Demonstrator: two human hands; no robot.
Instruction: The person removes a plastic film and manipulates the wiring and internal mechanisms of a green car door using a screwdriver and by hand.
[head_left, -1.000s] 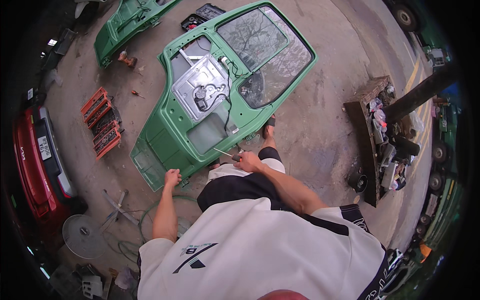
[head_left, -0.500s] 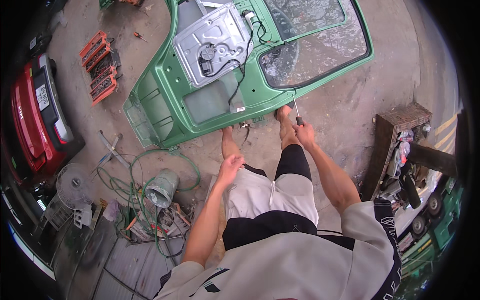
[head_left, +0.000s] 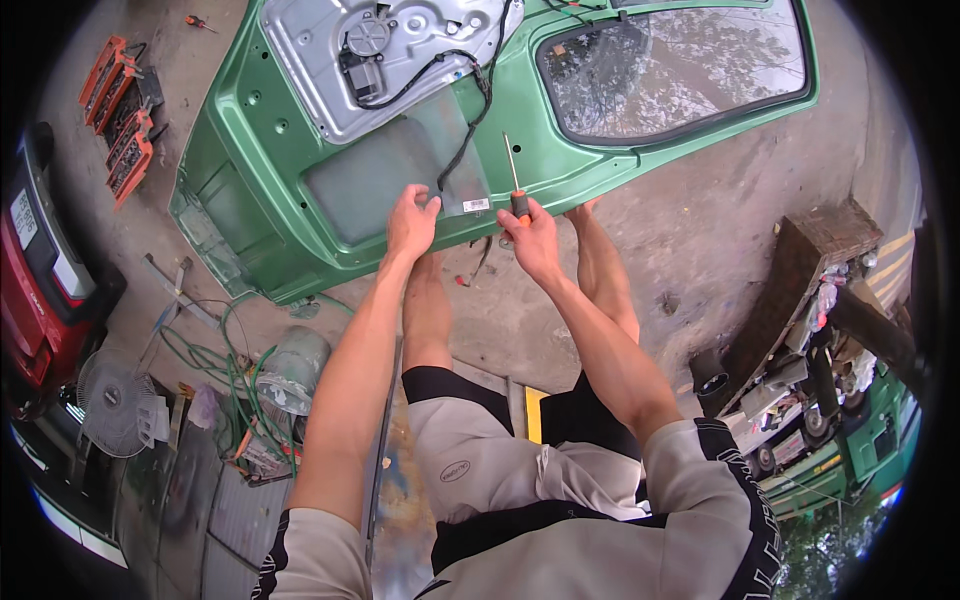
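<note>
From my remote seat I have the green vehicle door (head_left: 240, 150) across the upper part of the frame, inner side facing me. Right hand (head_left: 532, 240), near frame centre: fingers wrapped round the orange-and-black handle of a screwdriver (head_left: 520, 204), bare shaft pointing to the top of the frame, over the door's near edge. Left hand (head_left: 412, 228), just left of centre: fingers loosely bent, thumb standing apart, nothing gripped that I can see; it is near the loose end of the black wiring harness (head_left: 484, 90), though I can't tell whether the fingertips touch the door. White label (head_left: 476, 206) between the two hands. Silver regulator panel (head_left: 310, 60) at top centre-left carries a window motor (head_left: 367, 80); window glass (head_left: 680, 75) at upper right, reflecting branches. Upper left: orange cantilever toolbox (head_left: 125, 170), trays spread, and a second screwdriver (head_left: 200, 22) on the ground. Red car (head_left: 25, 310) at the left edge. Lower left: grey fan (head_left: 110, 395), green hose (head_left: 235, 375), bucket (head_left: 292, 368).
</note>
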